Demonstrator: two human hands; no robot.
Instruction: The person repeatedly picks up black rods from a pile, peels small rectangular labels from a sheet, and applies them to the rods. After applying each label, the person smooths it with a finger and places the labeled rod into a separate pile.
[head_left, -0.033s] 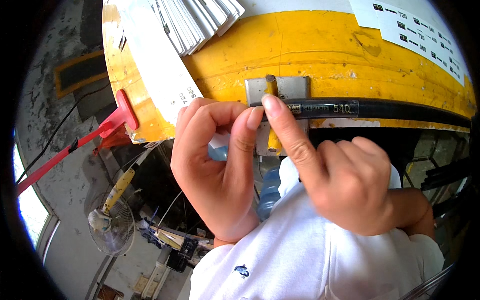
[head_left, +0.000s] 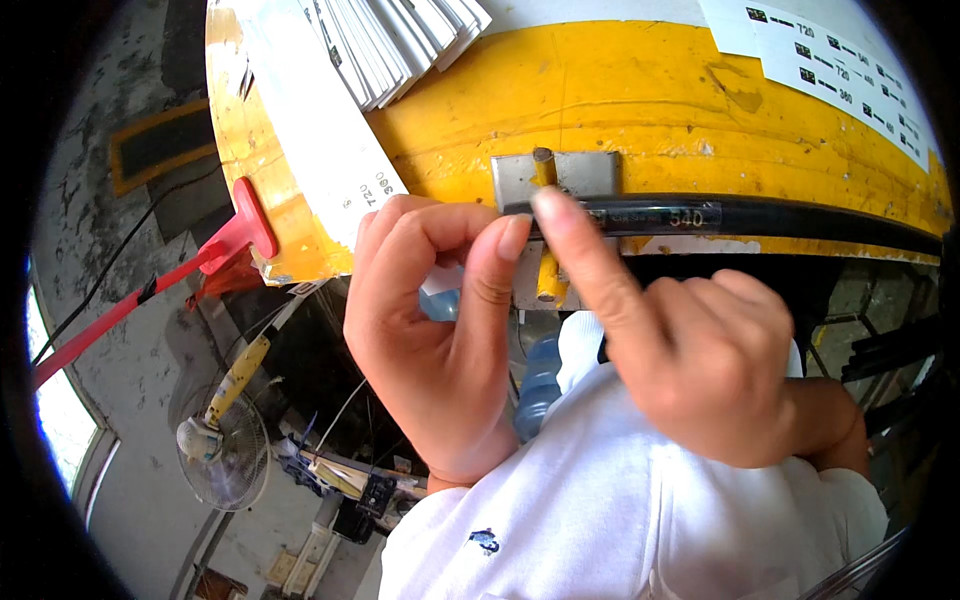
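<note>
A black tube (head_left: 790, 217) lies across the yellow table's near edge, over a metal plate with a yellow rod. A clear printed label (head_left: 700, 217) sits on the tube, smooth against it. My left hand (head_left: 430, 300) pinches the tube's left end between thumb and fingers. My right hand (head_left: 680, 360) has its index finger stretched out, its blurred tip on the tube at the label's left part. The other fingers of that hand are curled and its thumb is hidden.
The yellow table (head_left: 620, 90) bears a stack of white papers (head_left: 390, 45), a long white strip (head_left: 300, 100) and a label sheet (head_left: 840, 80). A red-handled tool (head_left: 220, 245) is by its left edge. Below stand a fan (head_left: 225, 450) and a blue bottle (head_left: 538, 385).
My right index finger has shifted slightly to the right along the tube. My left hand stays almost where it was, still pinching the tube's end.
</note>
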